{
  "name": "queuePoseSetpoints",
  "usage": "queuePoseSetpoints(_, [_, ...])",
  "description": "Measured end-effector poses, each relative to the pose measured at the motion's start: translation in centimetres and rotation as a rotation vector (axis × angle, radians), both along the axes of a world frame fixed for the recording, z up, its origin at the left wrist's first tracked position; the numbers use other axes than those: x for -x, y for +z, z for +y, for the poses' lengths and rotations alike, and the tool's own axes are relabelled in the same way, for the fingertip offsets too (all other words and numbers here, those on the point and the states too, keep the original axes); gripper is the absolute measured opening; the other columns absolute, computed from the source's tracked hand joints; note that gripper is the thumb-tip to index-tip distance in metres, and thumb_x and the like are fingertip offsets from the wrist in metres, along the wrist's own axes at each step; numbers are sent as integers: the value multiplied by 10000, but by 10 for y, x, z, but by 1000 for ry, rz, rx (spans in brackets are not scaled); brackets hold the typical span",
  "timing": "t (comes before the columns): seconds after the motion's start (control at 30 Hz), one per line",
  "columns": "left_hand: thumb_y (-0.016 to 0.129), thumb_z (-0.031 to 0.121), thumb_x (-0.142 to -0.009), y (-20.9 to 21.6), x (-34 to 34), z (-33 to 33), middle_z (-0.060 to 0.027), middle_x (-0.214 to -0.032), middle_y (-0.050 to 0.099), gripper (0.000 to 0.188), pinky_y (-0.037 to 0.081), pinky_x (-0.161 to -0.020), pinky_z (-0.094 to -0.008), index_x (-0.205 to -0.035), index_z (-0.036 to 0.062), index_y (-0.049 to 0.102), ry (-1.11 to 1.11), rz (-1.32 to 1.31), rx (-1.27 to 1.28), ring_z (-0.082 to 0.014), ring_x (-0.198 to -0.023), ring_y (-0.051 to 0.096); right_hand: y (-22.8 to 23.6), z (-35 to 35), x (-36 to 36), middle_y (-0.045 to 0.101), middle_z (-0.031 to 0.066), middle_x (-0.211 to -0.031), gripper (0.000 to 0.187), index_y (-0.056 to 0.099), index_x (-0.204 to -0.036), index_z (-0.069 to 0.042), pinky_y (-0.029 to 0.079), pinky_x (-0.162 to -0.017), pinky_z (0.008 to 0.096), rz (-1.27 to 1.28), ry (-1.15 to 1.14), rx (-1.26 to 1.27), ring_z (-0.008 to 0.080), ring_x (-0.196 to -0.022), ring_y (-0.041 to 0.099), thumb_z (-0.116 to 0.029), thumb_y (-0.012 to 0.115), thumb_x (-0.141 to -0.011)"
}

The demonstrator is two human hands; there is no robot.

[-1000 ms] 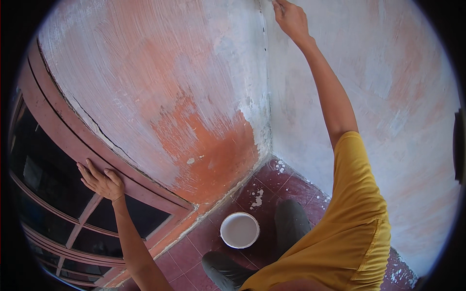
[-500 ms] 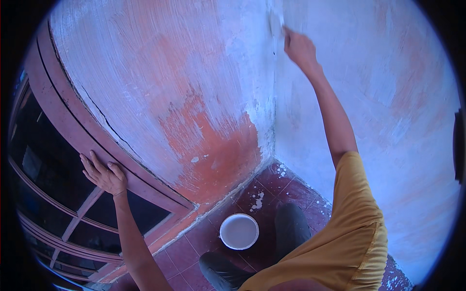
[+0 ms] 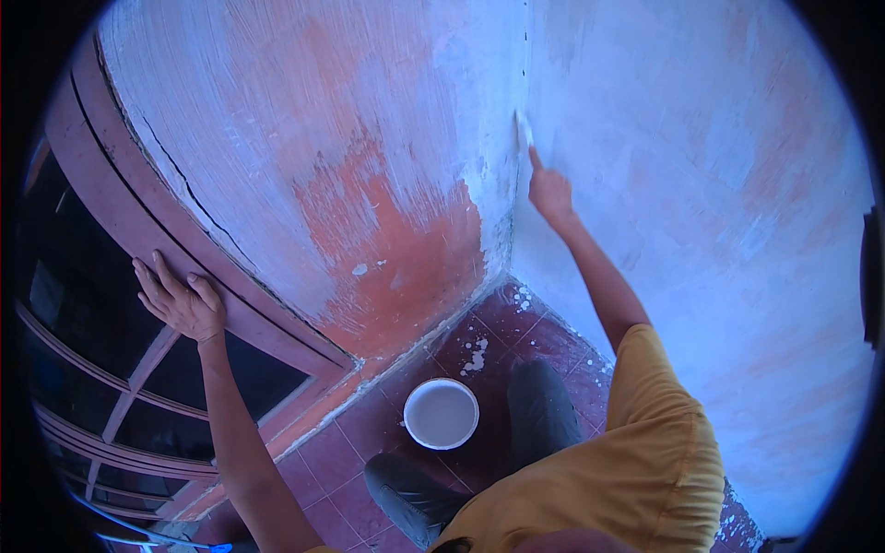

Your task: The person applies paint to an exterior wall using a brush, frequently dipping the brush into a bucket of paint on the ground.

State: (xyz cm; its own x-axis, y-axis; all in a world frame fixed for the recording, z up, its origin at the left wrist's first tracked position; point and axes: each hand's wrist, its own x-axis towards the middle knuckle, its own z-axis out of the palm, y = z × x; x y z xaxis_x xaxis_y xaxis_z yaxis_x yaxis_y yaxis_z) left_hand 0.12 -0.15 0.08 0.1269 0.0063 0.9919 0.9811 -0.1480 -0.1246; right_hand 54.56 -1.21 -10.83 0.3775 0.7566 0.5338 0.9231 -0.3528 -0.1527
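My right hand (image 3: 550, 194) is closed around a paintbrush (image 3: 525, 130), index finger stretched along it. The brush's pale tip touches the wall corner, where the left wall (image 3: 396, 230) meets the right wall (image 3: 701, 203). White paint thinly covers both walls, and a bare orange patch shows low on the left one. My left hand (image 3: 184, 300) lies open, fingers spread, on the pinkish window frame (image 3: 267, 327). On the floor between my legs and the corner stands a round white bucket (image 3: 441, 415) of whitish paint.
Dark red floor tiles (image 3: 359, 507) carry white paint splashes (image 3: 475, 356) near the corner. Window panes (image 3: 83, 267) fill the left side. A long crack (image 3: 198, 205) runs beside the frame. A blue-tipped object (image 3: 219, 547) shows at the bottom left.
My right hand and the paintbrush have come down along the wall corner. My left hand stays on the window frame. The whole view has shifted slightly.
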Motion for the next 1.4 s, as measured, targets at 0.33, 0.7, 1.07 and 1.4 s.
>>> queuePoseSetpoints(0.33, [389, 280, -844, 2, 1, -2, -162, -1447, 285, 558, 173, -1073, -527, -1369, 89, 377, -1, -4, 11, -300, -1343, 267, 20, 11, -22, 624, 239, -800, 373, 600, -1112, -49, 486, -733, 488, 142, 122, -235, 413, -768, 608, -107, 536, -749])
queuePoseSetpoints(0.7, [385, 293, -856, -2, 2, 0, -153, -1454, 274, 558, 180, -1070, -527, -1382, 109, 362, 8, 1, 14, -293, -1340, 272, 236, 3, 5, 643, 220, -854, 319, 626, -1105, -55, 503, -684, 410, -99, 347, -920, 369, -768, 628, -145, 561, -806])
queuePoseSetpoints(1.07, [390, 299, -857, -3, -3, 6, -160, -1454, 267, 570, 181, -1074, -526, -1394, 117, 339, 13, 9, 9, -311, -1333, 271, -63, -11, -30, 644, 155, -1007, 350, 601, -1187, -222, 504, -753, 391, 205, 410, -448, 324, -871, 632, -244, 618, -838])
queuePoseSetpoints(1.4, [380, 281, -866, -3, -1, -2, -166, -1447, 290, 545, 188, -1068, -522, -1374, 85, 370, 12, 19, -5, -318, -1332, 284, 27, -18, -67, 661, 152, -912, 282, 693, -1021, -169, 493, -769, 403, -93, 501, 93, 319, -845, 623, -197, 642, -745])
